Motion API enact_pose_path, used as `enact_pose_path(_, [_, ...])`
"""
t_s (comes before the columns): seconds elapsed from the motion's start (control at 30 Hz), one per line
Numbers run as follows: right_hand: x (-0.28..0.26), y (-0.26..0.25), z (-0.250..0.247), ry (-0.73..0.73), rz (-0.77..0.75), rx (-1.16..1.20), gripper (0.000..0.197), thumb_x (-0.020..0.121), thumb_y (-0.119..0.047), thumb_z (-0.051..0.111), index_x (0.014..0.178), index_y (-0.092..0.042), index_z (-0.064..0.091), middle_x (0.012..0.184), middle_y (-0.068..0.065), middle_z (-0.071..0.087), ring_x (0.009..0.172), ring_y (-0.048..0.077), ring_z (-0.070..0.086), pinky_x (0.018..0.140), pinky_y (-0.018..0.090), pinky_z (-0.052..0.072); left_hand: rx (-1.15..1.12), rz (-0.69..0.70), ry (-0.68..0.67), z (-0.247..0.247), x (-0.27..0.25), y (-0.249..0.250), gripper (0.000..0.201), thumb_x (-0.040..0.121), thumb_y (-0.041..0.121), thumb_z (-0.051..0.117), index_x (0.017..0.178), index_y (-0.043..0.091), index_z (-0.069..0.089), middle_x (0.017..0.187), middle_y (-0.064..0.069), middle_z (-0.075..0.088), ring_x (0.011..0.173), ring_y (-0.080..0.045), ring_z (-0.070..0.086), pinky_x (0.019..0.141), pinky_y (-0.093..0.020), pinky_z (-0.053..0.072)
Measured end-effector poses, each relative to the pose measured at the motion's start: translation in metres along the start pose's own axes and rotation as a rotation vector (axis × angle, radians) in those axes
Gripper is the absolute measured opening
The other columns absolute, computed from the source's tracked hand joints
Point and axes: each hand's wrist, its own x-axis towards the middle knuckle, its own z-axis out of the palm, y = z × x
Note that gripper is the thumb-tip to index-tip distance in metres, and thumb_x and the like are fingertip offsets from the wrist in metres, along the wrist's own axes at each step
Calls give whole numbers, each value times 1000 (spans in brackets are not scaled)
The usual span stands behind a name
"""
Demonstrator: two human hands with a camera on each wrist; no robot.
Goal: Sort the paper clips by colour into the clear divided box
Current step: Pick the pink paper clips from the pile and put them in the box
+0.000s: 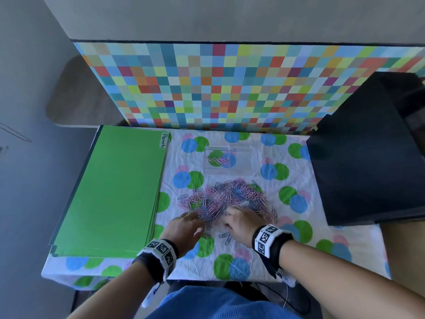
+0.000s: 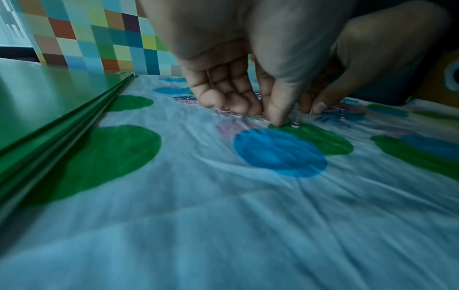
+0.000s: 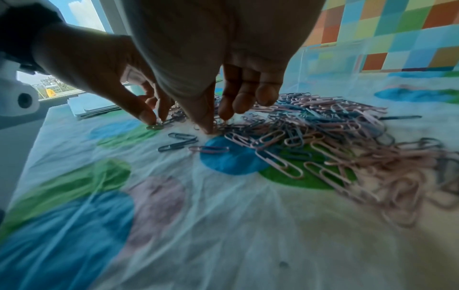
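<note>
Picking at the near edge of the paper clips (image 1: 226, 198)

My left hand (image 1: 184, 229) and right hand (image 1: 241, 226) curl fingers into the pile; whether either grips one, I cannot tell. Tangled clips could drag wrong colours into the clear divided box (image 1: 230, 160).

The clip pile (image 1: 226, 199) lies mid-table (image 1: 299, 256) on the cloth (image 1: 264, 261). Behind it sits the box (image 1: 230, 160), with a few clips (image 1: 219, 160) in its left compartment. The folders (image 1: 110, 192) lie stacked along the table's left side; a bin (image 1: 372, 155) stands at the right. A panel (image 1: 230, 88) rises behind the table. Both hands reach the pile's near edge, the left hand (image 1: 184, 229) beside the right hand (image 1: 241, 226), fingers (image 3: 149, 117) down among stray clips (image 3: 178, 141).
</note>
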Motion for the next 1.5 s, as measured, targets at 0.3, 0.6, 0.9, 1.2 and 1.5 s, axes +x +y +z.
enact_pose_path(0.3, [-2,9,-4,107,217,357,12,85,-6,56,91,-10,66,79,0,64,73,14,55,68,22,44,32,-29,1,7,-2,5,17,98,26,41,104,17,55,108,2,55,97,-15,54,84,-30,51])
enact_pose_path(0.6, [3,12,-5,46,393,481,24,87,-2,45,80,-17,62,73,-3,62,64,13,55,58,22,43,-342,-152,68,3,2,10,27,95,10,42,109,20,63,109,8,61,94,-9,59,86,-23,49])
enact_pose_path(0.9, [2,-6,5,17,174,34,5,89,-13,49,91,-12,53,96,6,59,78,22,56,65,29,43,-224,-153,-31,12,4,15,18,84,36,59,96,22,57,103,5,54,90,-15,57,81,-29,48])
enact_pose_path(1.2, [5,-5,9,5,97,0,16,87,1,44,95,-4,57,104,10,56,88,28,59,72,36,51,-56,-136,-26,24,2,21,17,96,30,43,102,18,54,105,0,53,90,-24,60,75,-38,50])
enact_pose_path(1.5, [8,10,0,111,377,572,12,90,-10,51,86,-19,59,79,-5,61,71,12,56,64,22,44,-480,-316,182,0,-5,-2,14,91,12,53,94,23,60,77,9,64,63,-1,56,54,-6,38])
